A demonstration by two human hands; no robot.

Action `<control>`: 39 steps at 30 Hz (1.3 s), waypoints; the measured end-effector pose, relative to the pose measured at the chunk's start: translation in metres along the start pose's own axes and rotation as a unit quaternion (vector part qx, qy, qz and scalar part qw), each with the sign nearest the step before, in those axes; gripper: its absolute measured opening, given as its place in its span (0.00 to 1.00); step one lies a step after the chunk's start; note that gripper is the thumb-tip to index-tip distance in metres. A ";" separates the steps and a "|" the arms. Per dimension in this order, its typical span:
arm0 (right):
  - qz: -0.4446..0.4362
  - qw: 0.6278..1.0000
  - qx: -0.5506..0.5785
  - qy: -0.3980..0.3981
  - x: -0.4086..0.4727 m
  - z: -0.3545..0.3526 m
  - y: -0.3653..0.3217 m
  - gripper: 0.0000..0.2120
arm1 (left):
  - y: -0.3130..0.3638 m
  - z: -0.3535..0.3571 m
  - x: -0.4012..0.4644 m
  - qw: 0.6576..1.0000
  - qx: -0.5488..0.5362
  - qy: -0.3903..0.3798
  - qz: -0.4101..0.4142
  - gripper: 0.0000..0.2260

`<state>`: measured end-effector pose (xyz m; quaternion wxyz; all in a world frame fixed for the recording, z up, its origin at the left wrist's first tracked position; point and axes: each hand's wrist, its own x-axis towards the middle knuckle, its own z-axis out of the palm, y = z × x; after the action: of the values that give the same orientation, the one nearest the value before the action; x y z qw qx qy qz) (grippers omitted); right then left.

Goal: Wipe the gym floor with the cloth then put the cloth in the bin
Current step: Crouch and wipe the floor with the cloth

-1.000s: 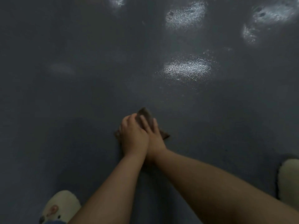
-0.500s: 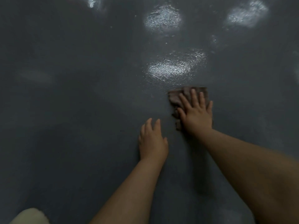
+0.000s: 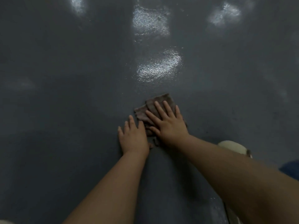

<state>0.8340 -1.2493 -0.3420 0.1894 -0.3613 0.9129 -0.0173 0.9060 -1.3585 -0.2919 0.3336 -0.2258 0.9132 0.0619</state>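
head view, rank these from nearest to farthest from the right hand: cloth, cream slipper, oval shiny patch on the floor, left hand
1. cloth: directly under the right hand, pressed flat.
2. left hand: just to its left, on the floor.
3. cream slipper and oval shiny patch: slipper to the right, patch ahead; too close to call.

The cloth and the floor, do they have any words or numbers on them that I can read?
None: no words, numbers or signs show anywhere.
The brown cloth under the right hand is plain.
The dark floor shows only shiny patches of light.
The left hand lies flat beside the cloth, and the pale shoe shows no label.
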 end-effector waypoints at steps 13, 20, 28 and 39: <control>0.369 0.920 0.128 -0.005 -0.014 -0.023 0.099 0.28 | 0.011 -0.007 0.006 0.998 0.045 -0.042 -0.014 0.46; 0.153 0.987 0.052 -0.024 -0.017 -0.006 0.020 0.29 | 0.017 -0.010 0.005 0.998 0.047 -0.046 -0.024 0.45; -0.005 0.999 -0.018 -0.035 -0.012 -0.007 0.072 0.32 | 0.022 -0.013 0.008 0.996 0.057 -0.060 -0.036 0.45; 0.329 0.939 0.101 0.014 -0.014 -0.027 0.144 0.27 | 0.027 -0.013 0.008 0.997 0.006 -0.045 -0.067 0.38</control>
<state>0.7393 -1.1363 -0.3365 0.2072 -0.0199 0.9768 -0.0510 0.8805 -1.3408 -0.2879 0.3795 -0.2812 0.8803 0.0443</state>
